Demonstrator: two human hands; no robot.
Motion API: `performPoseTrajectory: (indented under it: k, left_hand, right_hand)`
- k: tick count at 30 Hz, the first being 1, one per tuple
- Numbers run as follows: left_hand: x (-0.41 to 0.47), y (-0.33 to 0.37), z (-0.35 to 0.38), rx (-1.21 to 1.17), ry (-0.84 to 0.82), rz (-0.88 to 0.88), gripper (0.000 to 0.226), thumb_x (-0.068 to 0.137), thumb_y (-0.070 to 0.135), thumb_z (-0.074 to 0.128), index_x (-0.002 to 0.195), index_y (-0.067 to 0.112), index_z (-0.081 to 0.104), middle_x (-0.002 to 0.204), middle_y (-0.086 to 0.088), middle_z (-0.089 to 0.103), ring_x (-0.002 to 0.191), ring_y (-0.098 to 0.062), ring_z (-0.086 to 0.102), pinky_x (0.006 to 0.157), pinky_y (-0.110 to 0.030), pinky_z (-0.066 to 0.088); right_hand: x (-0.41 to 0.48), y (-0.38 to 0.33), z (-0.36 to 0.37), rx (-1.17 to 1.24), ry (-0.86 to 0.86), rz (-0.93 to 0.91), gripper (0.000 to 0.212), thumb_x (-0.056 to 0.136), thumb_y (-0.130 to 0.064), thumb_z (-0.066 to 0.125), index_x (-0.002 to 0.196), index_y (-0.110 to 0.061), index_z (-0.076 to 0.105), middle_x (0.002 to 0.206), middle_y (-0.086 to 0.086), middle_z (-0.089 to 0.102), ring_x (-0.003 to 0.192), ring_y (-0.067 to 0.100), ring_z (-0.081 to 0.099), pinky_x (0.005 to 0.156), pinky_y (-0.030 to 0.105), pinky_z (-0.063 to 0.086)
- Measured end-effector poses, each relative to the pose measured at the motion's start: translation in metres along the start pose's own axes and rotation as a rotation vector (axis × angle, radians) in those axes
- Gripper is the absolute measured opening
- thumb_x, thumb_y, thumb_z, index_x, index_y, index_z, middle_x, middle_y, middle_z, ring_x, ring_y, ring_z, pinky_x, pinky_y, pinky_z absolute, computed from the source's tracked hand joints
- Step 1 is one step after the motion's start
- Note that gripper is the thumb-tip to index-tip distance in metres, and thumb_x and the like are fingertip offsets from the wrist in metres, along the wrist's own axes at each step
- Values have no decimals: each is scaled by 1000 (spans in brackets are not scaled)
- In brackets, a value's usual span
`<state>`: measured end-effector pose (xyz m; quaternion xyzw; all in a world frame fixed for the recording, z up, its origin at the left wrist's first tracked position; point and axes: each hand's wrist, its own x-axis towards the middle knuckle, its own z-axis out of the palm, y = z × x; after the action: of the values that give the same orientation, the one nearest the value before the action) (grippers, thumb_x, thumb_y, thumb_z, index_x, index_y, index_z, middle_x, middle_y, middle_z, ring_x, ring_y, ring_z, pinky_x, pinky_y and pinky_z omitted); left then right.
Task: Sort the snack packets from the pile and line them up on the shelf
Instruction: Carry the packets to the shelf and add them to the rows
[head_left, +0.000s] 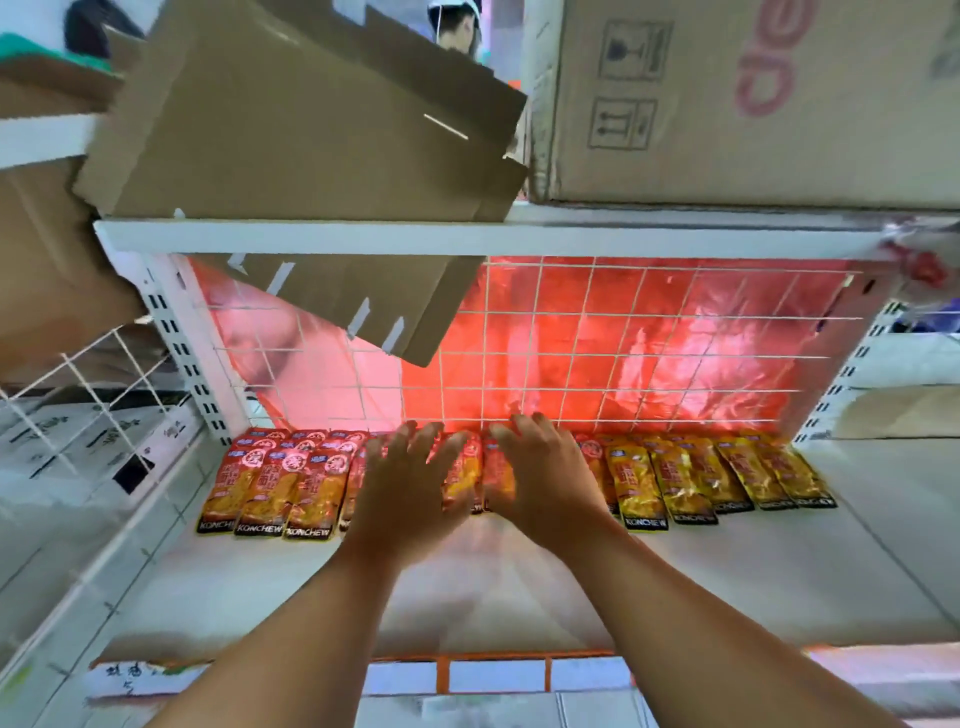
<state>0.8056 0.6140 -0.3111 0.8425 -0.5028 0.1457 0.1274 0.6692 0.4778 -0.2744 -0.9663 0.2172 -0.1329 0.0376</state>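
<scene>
Red and yellow packets (639, 493) lie flat in one row along the back of the white shelf (727, 571). Their tops meet the foot of the wire grid (623, 338), with the red ones overlapping at the left end and the yellow ones fanned at the right. Both bare forearms reach forward from the bottom of the view, nearly straight, converging on the middle of that row. The left hand (410, 483) is palm down with its fingers straight and spread wide, fingertips close to the grid's foot, covering the packets just right of the red group. The right hand (545, 478) mirrors it, palm down with fingers straight and spread, the thumb turned inward toward the left hand. Neither hand grips anything; both are flat and fully open over the packets. Motion blur makes it impossible to tell whether the palms press on them or hover just above. A couple of packets show in the gap between the two thumbs. Behind the grid hangs glossy red film (701, 332). Flattened cardboard (291, 119) leans across the upper shelf at the left, beside a large box (753, 104) at the right.
</scene>
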Motion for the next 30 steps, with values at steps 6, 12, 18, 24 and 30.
performPoseTrajectory:
  k: [6, 12, 18, 24, 30]
  left_hand:
    - [22, 119, -63, 22, 65, 127, 69, 86, 61, 46, 149, 31, 47, 143, -8, 58, 132, -36, 51, 104, -56, 41]
    - [59, 256, -147, -24, 261, 320, 64, 86, 58, 47, 135, 19, 61, 128, -9, 65, 114, -36, 61, 94, -50, 48]
    - [101, 404, -242, -101, 491, 548, 52, 85, 54, 50, 124, 22, 64, 113, -4, 70, 102, -33, 65, 88, -46, 47]
    - [123, 509, -295, -342, 544, 663, 37, 86, 50, 49, 99, 23, 70, 90, 2, 71, 85, -27, 68, 70, -34, 48]
    - [173, 586, -288, -508, 419, 746, 21, 89, 44, 63, 100, 28, 69, 87, 11, 68, 79, -12, 63, 69, -31, 51]
  right_hand:
    - [-65, 83, -86, -97, 90, -42, 69, 91, -52, 52, 151, -24, 34, 156, 5, 37, 148, 30, 27, 120, 51, 26]
    - [-145, 161, -212, -210, 286, -33, 67, 87, -50, 54, 147, -22, 45, 152, 7, 47, 144, 33, 38, 119, 49, 31]
    - [-240, 228, -361, -375, 528, 39, 60, 85, -51, 47, 137, -22, 56, 139, 2, 59, 131, 26, 50, 111, 42, 39]
    - [-320, 295, -441, -469, 598, 250, 34, 84, -47, 57, 105, -21, 65, 102, 0, 67, 97, 24, 61, 90, 37, 47]
    - [-353, 366, -476, -500, 606, 362, 46, 82, -49, 57, 119, -23, 66, 114, -3, 68, 103, 22, 62, 90, 33, 47]
